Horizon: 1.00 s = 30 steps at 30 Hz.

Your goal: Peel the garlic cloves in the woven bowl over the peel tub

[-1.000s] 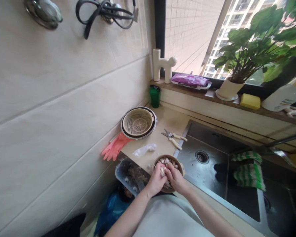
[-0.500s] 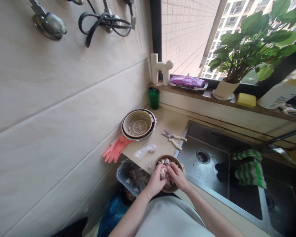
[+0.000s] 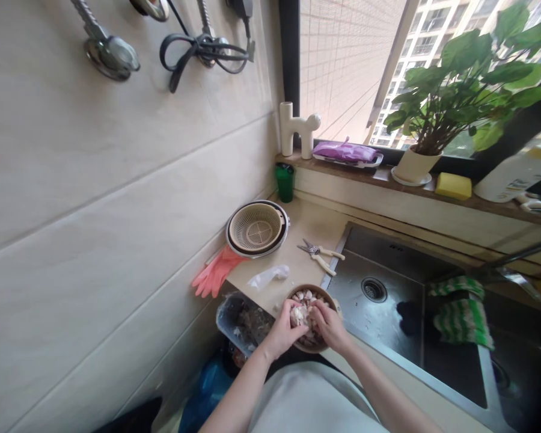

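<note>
Bowl: brown bowl [image 3: 327,297] full of garlic cloves [image 3: 305,295], sitting at the front edge of the counter [image 3: 313,225], right beside the sink [image 3: 388,288].
Left hand: left hand [image 3: 283,328] reaches into the bowl, fingers curled around a pale garlic clove [image 3: 298,314].
Right hand: right hand [image 3: 330,325] meets the left over the bowl and pinches the same clove.
Clove direction: too small to tell which way it points.
Close by: white scrap [image 3: 267,276] just behind the bowl; scissors [image 3: 321,255] farther back, tips pointing at the colander [image 3: 258,228].
Left side: pink rubber gloves [image 3: 214,273] hang off the counter edge; a bin [image 3: 241,319] with peels sits below.
Sink: striped green cloth [image 3: 460,307] lies over the divider.
Windowsill: green cup [image 3: 284,182], white dog figure [image 3: 297,127], purple pack [image 3: 346,151], potted plant [image 3: 455,84], yellow sponge [image 3: 453,186].
In the way: nothing sits between the hands and the bowl.
</note>
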{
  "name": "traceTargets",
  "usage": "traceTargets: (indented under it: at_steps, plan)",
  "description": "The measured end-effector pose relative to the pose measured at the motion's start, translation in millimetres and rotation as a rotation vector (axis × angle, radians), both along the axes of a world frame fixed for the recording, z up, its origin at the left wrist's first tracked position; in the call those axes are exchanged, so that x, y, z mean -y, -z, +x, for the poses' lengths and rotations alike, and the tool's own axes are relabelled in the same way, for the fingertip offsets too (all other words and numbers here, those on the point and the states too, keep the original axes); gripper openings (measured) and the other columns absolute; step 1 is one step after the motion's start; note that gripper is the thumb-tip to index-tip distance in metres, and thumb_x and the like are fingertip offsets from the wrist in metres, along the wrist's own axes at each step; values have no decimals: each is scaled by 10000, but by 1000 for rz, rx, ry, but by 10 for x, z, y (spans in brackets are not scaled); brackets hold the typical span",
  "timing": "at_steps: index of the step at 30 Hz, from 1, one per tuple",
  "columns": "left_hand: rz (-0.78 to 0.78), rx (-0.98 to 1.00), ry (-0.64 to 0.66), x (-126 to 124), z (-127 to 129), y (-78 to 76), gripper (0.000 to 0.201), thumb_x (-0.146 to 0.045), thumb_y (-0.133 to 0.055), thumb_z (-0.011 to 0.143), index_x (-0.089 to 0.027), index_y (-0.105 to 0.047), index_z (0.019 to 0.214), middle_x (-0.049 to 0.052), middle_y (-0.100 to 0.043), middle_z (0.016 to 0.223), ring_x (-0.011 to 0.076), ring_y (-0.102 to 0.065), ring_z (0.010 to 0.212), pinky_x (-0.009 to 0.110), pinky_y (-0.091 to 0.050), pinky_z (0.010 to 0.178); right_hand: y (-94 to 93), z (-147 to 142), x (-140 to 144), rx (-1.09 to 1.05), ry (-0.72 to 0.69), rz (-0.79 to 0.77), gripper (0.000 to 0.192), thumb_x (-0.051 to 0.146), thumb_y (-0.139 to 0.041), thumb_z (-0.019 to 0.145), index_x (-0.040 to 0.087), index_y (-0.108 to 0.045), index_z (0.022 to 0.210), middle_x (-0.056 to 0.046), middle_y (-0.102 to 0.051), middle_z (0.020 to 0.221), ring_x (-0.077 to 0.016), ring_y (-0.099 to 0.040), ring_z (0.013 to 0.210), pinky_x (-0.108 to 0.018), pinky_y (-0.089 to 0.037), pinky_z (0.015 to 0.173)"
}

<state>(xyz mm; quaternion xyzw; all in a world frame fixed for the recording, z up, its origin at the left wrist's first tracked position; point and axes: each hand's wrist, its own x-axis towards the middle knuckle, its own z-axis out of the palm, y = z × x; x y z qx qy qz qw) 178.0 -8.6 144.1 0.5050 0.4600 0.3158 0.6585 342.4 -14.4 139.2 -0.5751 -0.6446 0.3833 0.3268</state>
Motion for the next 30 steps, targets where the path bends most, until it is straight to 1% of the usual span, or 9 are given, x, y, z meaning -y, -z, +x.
traceTargets:
  at_steps: [5, 10, 14, 17, 21, 23, 26, 28, 30]
  plan:
    - [-17, 94, 23, 13, 7, -8, 399, -225, -692, 709, -200, -438, 1017, 4, -591, 932, 152, -573, 883, 283, -442, 806, -164, 48, 18, 86, -55, 50, 246, 351, -424, 898, 207, -602, 987, -61, -661, 892, -212, -594, 823, -331, -438, 737]
    - [96, -35, 43, 34, 40, -41, 390, -193, -655, 740, -191, -450, 1072, 60, -594, 1062, 201, -556, 1034, 335, -427, 911, -136, -40, -20, -103, -86, 19, 142, 330, -524, 844, 203, -586, 855, -10, -616, 734, -163, -550, 676, -271, -422, 637]
    - [156, -126, 64, 34, 53, -46, 274, -190, -599, 775, -187, -474, 1019, 45, -576, 970, 191, -546, 981, 332, -428, 881, -48, -111, -20, -73, -61, 80, 212, 351, -438, 884, 206, -509, 747, -2, -540, 692, -155, -493, 655, -272, -395, 621]
    - [175, -133, 85, 24, 48, -49, 276, -200, -594, 777, -189, -474, 1025, 40, -563, 950, 173, -547, 917, 314, -437, 842, 15, -162, -5, -99, 41, 99, 300, 399, -336, 921, 213, -475, 732, -12, -512, 688, -161, -480, 657, -289, -396, 632]
    - [51, -102, 84, 30, 49, -85, 321, -256, -630, 752, -207, -450, 1013, 3, -555, 853, 131, -547, 713, 266, -460, 652, 97, -207, 0, -303, 177, -39, 353, 524, -357, 887, 222, -474, 746, -17, -512, 679, -168, -497, 633, -294, -427, 596]
    - [-22, -66, 81, 45, 64, -93, 329, -277, -637, 743, -212, -432, 993, -15, -550, 814, 103, -514, 606, 242, -439, 561, 125, -196, -3, -425, 197, -184, 373, 579, -377, 855, 230, -463, 756, -5, -508, 635, -159, -490, 551, -280, -413, 505]
    - [-83, 25, 23, 66, 94, -58, 340, -269, -658, 711, -207, -437, 961, -21, -565, 796, 81, -493, 566, 222, -426, 532, 148, -128, -8, -516, 195, -326, 361, 592, -399, 836, 242, -435, 753, 13, -518, 593, -148, -482, 464, -261, -377, 426]
    - [-102, 53, -34, 70, 105, -14, 356, -253, -670, 691, -195, -472, 982, -15, -570, 805, 82, -499, 581, 223, -439, 548, 150, -64, -11, -474, 195, -320, 339, 567, -409, 837, 243, -428, 739, 21, -517, 567, -152, -486, 451, -262, -374, 418]
    - [-114, 40, -69, 63, 105, 22, 391, -245, -672, 684, -185, -511, 1036, -3, -574, 835, 89, -511, 596, 237, -457, 563, 131, -7, -6, -323, 184, -231, 312, 520, -405, 852, 237, -448, 729, 17, -518, 556, -164, -500, 474, -274, -389, 446]
